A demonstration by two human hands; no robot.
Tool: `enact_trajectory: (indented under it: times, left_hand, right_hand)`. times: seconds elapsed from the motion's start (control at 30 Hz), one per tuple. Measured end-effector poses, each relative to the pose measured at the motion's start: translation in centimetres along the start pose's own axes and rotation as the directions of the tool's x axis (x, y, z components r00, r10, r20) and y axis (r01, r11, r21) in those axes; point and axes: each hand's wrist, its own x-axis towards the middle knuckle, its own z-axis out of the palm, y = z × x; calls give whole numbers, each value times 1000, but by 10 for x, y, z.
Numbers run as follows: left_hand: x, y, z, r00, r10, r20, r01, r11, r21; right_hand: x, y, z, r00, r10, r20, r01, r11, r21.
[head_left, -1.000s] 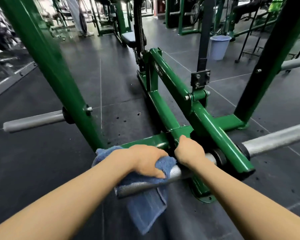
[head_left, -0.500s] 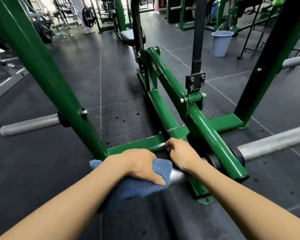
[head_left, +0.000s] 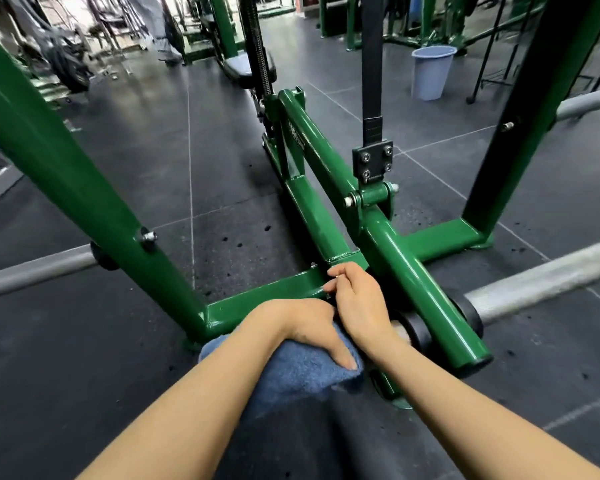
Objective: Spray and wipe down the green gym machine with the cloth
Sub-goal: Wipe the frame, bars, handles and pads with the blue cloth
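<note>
Cloth (head_left: 302, 372) gripped in left hand (head_left: 302, 323) beside machine (head_left: 406, 265); right hand (head_left: 359, 299) loosely curled, grip unclear.

The single head view looks forward and steeply down from close above the left hand (head_left: 305, 327), the gym floor (head_left: 222, 150) stretching beyond it.

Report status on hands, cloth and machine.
Left hand grips blue cloth around the bar. Right hand rests on green frame, holding nothing visible. No spray bottle in sight. Nothing in the way.
</note>
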Motion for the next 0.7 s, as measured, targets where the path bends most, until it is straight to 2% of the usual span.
enact_trajectory:
  times: [0.07, 0.17, 0.23, 0.3, 0.37, 0.43, 0.47, 0.6, 0.7]
  left_hand:
    - [1, -3, 4, 1000, 0, 3, 0, 1000, -31]
    - [-11, 0, 15, 982, 4, -186, 16, 994, 108]
    - [-23, 4, 28, 925, 39, -377, 57, 970, 238]
    - [-40, 7, 46, 808, 172, -564, 41, 938, 344]
    - [-49, -1, 66, 781, 293, -552, 42, 857, 514]
    - [-53, -3, 77, 801, 310, -512, 45, 821, 568]
    - [-54, -1, 78, 833, 277, -478, 49, 826, 562]
    - [-40, 15, 55, 885, 191, -425, 75, 842, 534]
    - [-25, 16, 23, 968, 92, -233, 10, 915, 403]
  right_hand:
    - [-1, 2, 0, 1000, -5, -10, 5, 1000, 19]
    - [2, 4, 0, 1000, 10, -2, -10, 1000, -15]
    - [4, 5, 0, 999, 22, 24, -21, 998, -52]
    - [7, 6, -1, 997, 44, 61, -41, 998, -57]
    - [10, 5, -1, 993, 71, 93, -64, 995, -76]
    - [11, 3, -1, 989, 100, 107, -91, 992, -82]
    - [11, 3, 0, 987, 116, 108, -108, 991, -76]
    - [14, 4, 0, 975, 202, 87, -198, 979, -57]
    - [15, 3, -3, 963, 254, 87, -255, 967, -1]
